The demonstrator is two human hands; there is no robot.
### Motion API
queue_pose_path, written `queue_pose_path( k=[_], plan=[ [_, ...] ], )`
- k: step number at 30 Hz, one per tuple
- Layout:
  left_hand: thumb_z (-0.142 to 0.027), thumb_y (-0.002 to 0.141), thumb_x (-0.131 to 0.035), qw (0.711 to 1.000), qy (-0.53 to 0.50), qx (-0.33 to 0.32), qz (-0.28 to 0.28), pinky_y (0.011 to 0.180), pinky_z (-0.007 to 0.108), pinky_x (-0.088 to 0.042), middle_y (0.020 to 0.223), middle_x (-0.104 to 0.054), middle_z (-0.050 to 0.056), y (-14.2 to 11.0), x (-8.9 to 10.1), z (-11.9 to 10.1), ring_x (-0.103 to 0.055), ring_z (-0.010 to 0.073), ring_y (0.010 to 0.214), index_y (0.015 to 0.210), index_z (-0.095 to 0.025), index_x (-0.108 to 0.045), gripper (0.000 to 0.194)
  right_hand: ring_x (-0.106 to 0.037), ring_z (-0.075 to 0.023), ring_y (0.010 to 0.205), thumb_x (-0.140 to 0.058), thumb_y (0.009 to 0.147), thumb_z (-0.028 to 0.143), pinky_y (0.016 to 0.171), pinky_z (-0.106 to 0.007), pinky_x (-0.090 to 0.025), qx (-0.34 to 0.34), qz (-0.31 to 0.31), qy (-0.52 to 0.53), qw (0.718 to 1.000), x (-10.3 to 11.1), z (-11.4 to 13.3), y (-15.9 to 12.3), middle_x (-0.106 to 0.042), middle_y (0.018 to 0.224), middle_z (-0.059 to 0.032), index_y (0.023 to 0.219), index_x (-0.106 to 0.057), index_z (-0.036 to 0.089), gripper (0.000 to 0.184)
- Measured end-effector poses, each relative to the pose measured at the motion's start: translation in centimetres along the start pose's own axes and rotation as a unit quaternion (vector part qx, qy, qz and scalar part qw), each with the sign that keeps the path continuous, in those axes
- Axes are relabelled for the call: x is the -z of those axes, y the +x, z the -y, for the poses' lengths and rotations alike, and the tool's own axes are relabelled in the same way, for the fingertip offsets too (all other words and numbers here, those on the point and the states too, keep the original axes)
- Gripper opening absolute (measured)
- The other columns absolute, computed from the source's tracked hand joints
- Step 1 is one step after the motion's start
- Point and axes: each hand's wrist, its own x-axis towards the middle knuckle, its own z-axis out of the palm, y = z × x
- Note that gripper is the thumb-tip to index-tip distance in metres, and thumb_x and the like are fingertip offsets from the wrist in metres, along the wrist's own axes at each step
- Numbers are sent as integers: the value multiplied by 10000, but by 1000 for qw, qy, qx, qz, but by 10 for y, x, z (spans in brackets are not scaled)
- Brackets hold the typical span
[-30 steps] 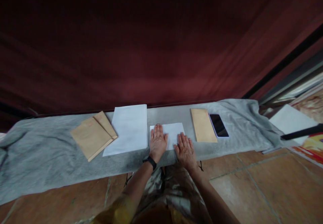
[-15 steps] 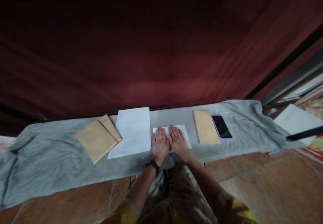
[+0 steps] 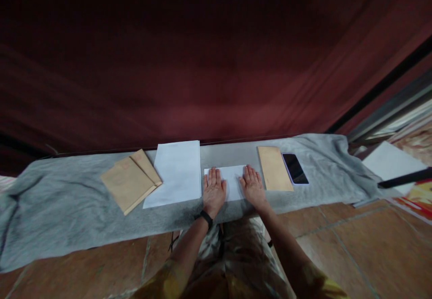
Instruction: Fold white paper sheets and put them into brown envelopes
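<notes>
Small paper (image 3: 234, 183): 1; left hand (image 3: 214, 192), right hand (image 3: 254, 187) atop; phone (image 3: 295, 169): 1

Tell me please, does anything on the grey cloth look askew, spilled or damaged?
The brown envelopes at the left look askew: slanted and overlapping, one corner over the larger white paper. The grey cloth is wrinkled toward both ends. I see no spill or clear damage; the smaller white paper in the middle lies flat.

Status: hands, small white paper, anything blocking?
Left hand flat on small white paper; right hand flat at its right edge. Paper on grey cloth. Brown envelope right, not blocking.
</notes>
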Motion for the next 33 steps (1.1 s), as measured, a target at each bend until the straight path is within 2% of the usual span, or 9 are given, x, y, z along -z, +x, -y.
queue_pose_path(
  k=[3, 6, 11, 14, 23, 26, 29, 31, 33],
  plan=[
    [-318, 995, -329, 1000, 3, 0, -7, 1222, 512, -233, 1586, -347, 174, 0, 1, -1, -260, 275, 1504, 1514, -69, -368, 577, -411, -308, 1419, -241, 1059, 449, 1143, -473, -332, -35, -22, -2, 999, 1, -3, -6, -438, 1525, -219, 1509, -378, 34, 628],
    [-326, 996, -339, 1000, 6, 4, -1, 1230, 485, -221, 1594, -334, 173, 0, 2, -1, -257, 267, 1506, 1510, -64, -372, 578, -415, -319, 1414, -227, 1058, 447, 1139, -497, -336, -57, -48, 3, 997, 3, 7, -14, -423, 1526, -244, 1512, -361, 16, 641],
    [-322, 1004, -321, 1000, 17, 1, 4, 1227, 494, -218, 1596, -334, 167, 0, 3, -2, -253, 276, 1507, 1508, -62, -372, 570, -370, -255, 1451, -274, 1059, 401, 1169, -442, -316, 74, -15, 50, 996, 9, 44, -35, -409, 1564, -153, 1553, -305, 108, 575],
    [-324, 1007, -321, 1000, 20, 0, 14, 1232, 479, -211, 1600, -331, 159, 0, 3, -1, -244, 267, 1510, 1513, -67, -368, 569, -378, -242, 1446, -313, 1055, 402, 1182, -430, -302, 106, 0, 59, 993, 10, 55, -42, -440, 1549, -136, 1535, -356, 132, 553],
    [-330, 1012, -307, 1000, -1, 1, -21, 1220, 479, -254, 1570, -389, 163, -10, 2, 3, -288, 267, 1495, 1520, -74, -364, 572, -379, -280, 1443, -326, 1049, 430, 1170, -442, -297, 33, 4, 6, 999, 18, 25, -50, -411, 1557, -173, 1532, -349, 80, 597],
    [-328, 1015, -313, 999, -18, -12, -40, 1219, 477, -267, 1594, -353, 145, -27, 2, -8, -263, 261, 1504, 1547, -93, -307, 582, -373, -278, 1446, -315, 1049, 420, 1174, -439, -281, 23, 11, 0, 1000, 19, 23, -52, -414, 1556, -167, 1536, -345, 86, 591],
    [-332, 1020, -320, 996, -36, -71, -39, 1225, 474, -268, 1604, -347, 106, -45, 0, -24, -256, 251, 1507, 1552, -131, -310, 569, -363, -276, 1451, -290, 1050, 390, 1182, -440, -265, 20, 22, -4, 1000, 18, 24, -52, -394, 1569, -157, 1534, -351, 87, 574],
    [-358, 1022, -330, 994, -38, -93, -32, 1225, 481, -273, 1596, -362, 112, -53, -2, -31, -272, 254, 1502, 1542, -126, -333, 569, -359, -274, 1453, -273, 1050, 363, 1183, -442, -262, 19, 28, -7, 999, 19, 24, -51, -381, 1577, -151, 1530, -359, 87, 561],
    [-389, 1021, -340, 995, -31, -88, -29, 1219, 482, -287, 1587, -367, 141, -58, -3, -30, -282, 264, 1497, 1530, -92, -348, 589, -360, -275, 1453, -262, 1052, 353, 1183, -442, -264, 20, 30, -11, 999, 19, 24, -51, -377, 1578, -149, 1525, -368, 82, 556]
  ],
)
